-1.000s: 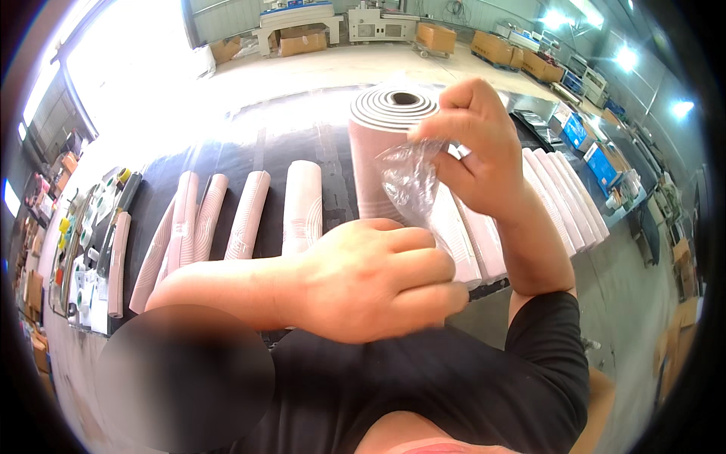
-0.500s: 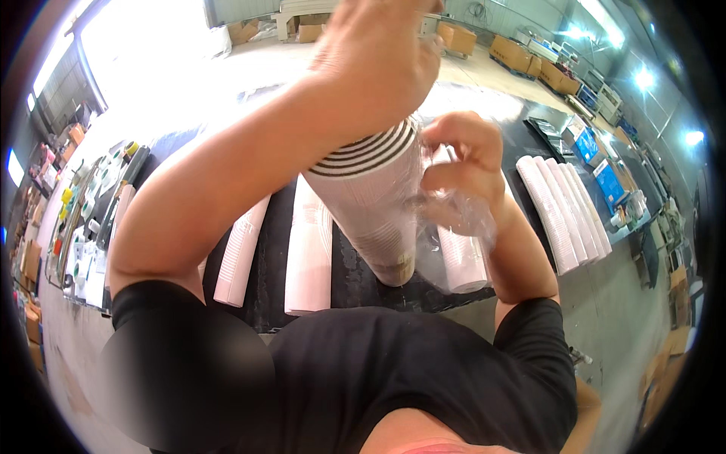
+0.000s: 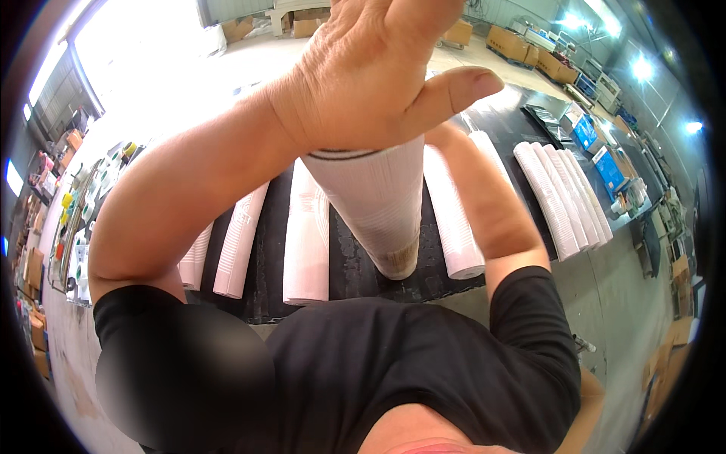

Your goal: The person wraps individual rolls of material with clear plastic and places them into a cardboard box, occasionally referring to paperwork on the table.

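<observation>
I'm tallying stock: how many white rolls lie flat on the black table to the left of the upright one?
3: the nearest roll beside the upright roll, the middle roll further left, and the leftmost roll half-hidden under the arm, which may hide more.

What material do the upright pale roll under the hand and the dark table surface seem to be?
The upright pale ribbed roll looks like soft matte foam or rubber sheet: fine ridges, dark layered end rim. The dark table surface seems a black, mottled, slightly glossy rubber or plastic mat; uncertain.
</observation>
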`<action>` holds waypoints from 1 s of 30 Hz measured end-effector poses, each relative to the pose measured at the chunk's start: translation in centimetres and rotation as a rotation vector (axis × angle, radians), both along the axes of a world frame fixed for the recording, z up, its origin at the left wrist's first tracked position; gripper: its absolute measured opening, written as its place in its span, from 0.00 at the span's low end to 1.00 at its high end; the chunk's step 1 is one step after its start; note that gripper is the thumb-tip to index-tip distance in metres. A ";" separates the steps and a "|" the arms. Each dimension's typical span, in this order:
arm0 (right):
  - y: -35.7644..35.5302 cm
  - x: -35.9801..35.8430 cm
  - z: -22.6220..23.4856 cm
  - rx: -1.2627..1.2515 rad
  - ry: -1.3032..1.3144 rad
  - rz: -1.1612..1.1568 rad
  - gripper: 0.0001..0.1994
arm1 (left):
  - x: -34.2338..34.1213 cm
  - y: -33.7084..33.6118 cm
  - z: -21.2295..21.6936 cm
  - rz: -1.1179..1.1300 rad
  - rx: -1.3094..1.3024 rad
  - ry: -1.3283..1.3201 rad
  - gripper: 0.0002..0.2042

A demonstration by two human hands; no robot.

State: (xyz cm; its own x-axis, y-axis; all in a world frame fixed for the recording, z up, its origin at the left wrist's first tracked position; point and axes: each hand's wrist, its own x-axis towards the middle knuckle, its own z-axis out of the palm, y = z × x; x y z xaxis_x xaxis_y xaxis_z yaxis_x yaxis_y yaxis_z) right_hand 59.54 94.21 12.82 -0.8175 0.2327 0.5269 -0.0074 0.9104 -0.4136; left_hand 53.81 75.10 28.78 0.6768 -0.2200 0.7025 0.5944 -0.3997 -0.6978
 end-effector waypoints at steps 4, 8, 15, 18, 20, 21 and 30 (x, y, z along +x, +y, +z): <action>-5.7 -1.8 -9.0 -0.172 -0.154 0.243 0.12 | -1.9 -1.1 -0.4 0.127 -0.187 -0.042 0.32; -3.0 5.6 -20.3 -0.467 -0.242 0.145 0.14 | -4.1 -0.2 -0.9 0.212 -0.214 -0.103 0.31; -8.4 15.1 -26.9 -0.517 -0.543 -0.413 0.12 | -10.9 2.7 -2.4 0.644 -0.181 -0.327 0.28; -11.8 17.8 -26.4 -0.513 -0.521 -0.460 0.10 | -12.5 6.3 -2.6 0.656 -0.175 -0.735 0.28; -12.6 19.1 -25.8 -0.498 -0.451 -0.391 0.09 | -11.8 7.8 -4.0 0.614 -0.273 -0.772 0.28; -13.1 19.8 -25.8 -0.466 -0.384 -0.304 0.08 | -11.0 8.2 -4.9 0.590 -0.355 -0.812 0.28; -9.8 17.0 -24.0 -1.601 0.629 0.271 0.20 | -7.4 4.0 -29.8 0.370 -1.373 -1.046 0.19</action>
